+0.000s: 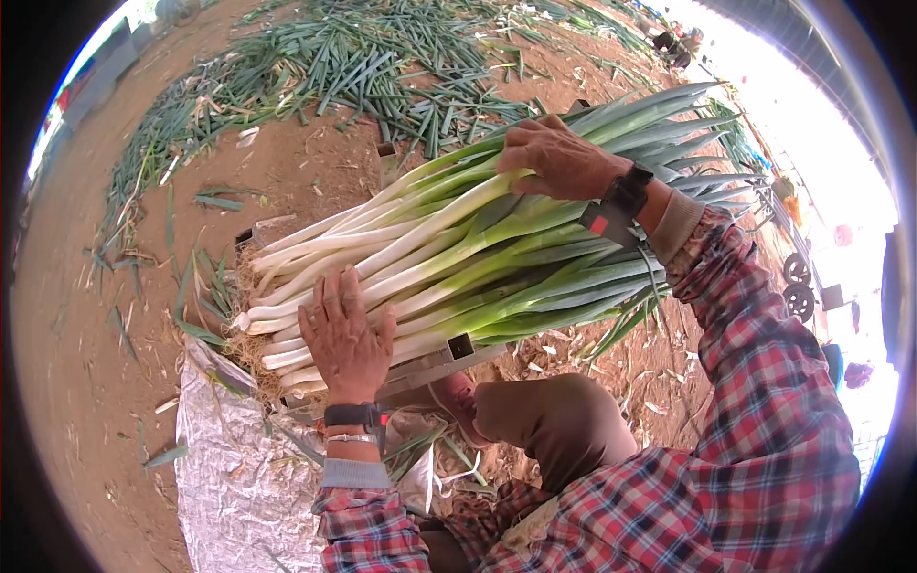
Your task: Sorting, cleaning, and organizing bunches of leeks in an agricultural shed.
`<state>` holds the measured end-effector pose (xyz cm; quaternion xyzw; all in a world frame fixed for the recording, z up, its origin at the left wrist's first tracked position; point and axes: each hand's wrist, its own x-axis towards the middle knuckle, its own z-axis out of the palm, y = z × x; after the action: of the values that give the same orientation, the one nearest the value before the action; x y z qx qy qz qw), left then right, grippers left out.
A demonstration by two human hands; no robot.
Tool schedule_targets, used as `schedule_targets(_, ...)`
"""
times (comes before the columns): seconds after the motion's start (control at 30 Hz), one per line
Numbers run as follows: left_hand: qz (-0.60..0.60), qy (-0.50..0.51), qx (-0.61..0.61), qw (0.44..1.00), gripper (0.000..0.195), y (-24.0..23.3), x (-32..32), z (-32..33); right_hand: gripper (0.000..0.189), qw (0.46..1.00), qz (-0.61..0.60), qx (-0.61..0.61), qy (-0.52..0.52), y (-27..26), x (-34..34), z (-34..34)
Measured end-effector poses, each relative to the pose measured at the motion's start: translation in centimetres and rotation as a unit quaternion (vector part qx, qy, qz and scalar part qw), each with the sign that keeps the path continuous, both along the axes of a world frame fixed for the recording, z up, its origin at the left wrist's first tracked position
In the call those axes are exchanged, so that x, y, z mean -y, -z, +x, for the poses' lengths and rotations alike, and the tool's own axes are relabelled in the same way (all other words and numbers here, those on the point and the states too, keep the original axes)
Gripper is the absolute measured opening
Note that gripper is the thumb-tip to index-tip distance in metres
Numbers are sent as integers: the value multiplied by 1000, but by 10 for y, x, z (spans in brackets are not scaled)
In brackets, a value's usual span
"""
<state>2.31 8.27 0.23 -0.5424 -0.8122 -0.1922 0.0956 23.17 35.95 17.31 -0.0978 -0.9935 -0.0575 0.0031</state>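
A thick bundle of long green onions [430, 258] lies across a low metal frame [423, 369], white stems and fringed roots at the left, green leaves at the right. My left hand [349, 329] rests palm down on the white stems near the roots, fingers extended and not wrapped around any stem. Farther up, my right hand [555, 157] has its fingers curled around one onion stalk [458, 208], where white turns to green. That stalk lies on top of the others. The fingertips of the right hand are partly hidden.
Cut green leaves [372, 57] are heaped on the bare soil beyond the bundle. A crumpled whitish sheet [229, 465] covers ground at the lower left. Square-tube posts [461, 347] rise from the frame's sides. My bent knee [566, 415] is close to its near side.
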Motion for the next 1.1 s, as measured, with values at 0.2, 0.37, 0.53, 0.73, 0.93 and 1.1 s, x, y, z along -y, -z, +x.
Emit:
schedule_targets(0.2,13,2,-2,1000,69,-1,1,0,20,992,117,-2,-39,-4,3,-18)
schedule_targets(0.37,3,2,7,1000,70,0,0,0,17,991,129,-22,-37,7,-5,-22)
schedule_targets(0.53,14,3,10,1000,70,2,2,-2,14,995,-94,-45,1,16,3,6)
schedule_targets(0.73,23,7,0,1000,70,3,-1,-2,21,996,-78,-26,22,25,-3,-6)
schedule_targets(0.93,16,7,-1,1000,69,-1,-2,1,18,996,-84,3,39,25,-8,-10)
schedule_targets(1.1,3,-3,-4,1000,69,3,0,-1,17,992,-122,-14,39,26,7,0)
